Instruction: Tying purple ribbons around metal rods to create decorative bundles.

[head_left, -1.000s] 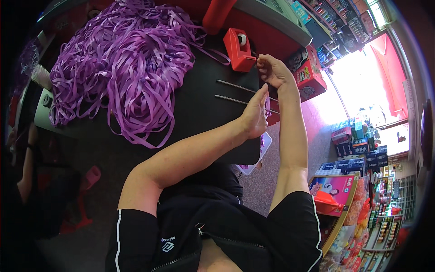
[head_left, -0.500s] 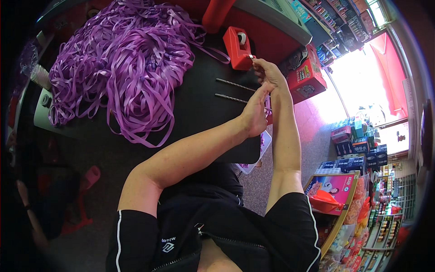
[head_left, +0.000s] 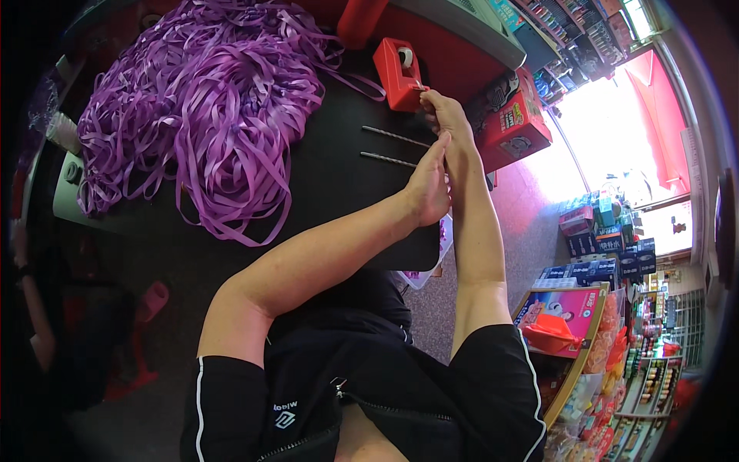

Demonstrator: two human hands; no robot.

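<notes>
A red tape dispenser [head_left: 394, 81] holding a small roll of clear or white tape stands at the table's far side. My right hand [head_left: 446, 115] reaches to its cutting edge, thumb and finger pinched on the tape end. Just nearer, my left hand [head_left: 429, 185] is held edge-on with the thumb up, close against my right wrist; its fingers are mostly hidden. Two thin twisted metal rods [head_left: 391, 135] stick out leftward over the black table [head_left: 331, 181]; their right ends disappear behind my hands. A big heap of purple ribbon [head_left: 231, 115] covers the table's left part.
Beneath the near table corner sits a clear plastic tub [head_left: 423, 279] with purple bits. A red box [head_left: 514, 119] stands right of the dispenser. Stacked boxes [head_left: 596, 239] and a goods display [head_left: 566, 323] line the right. At far left, another person's arm [head_left: 35, 308] shows.
The view has shifted slightly, so the table things sit a little higher and further left. My right hand stays at the dispenser's cutting edge, and my left hand stays beside its wrist.
</notes>
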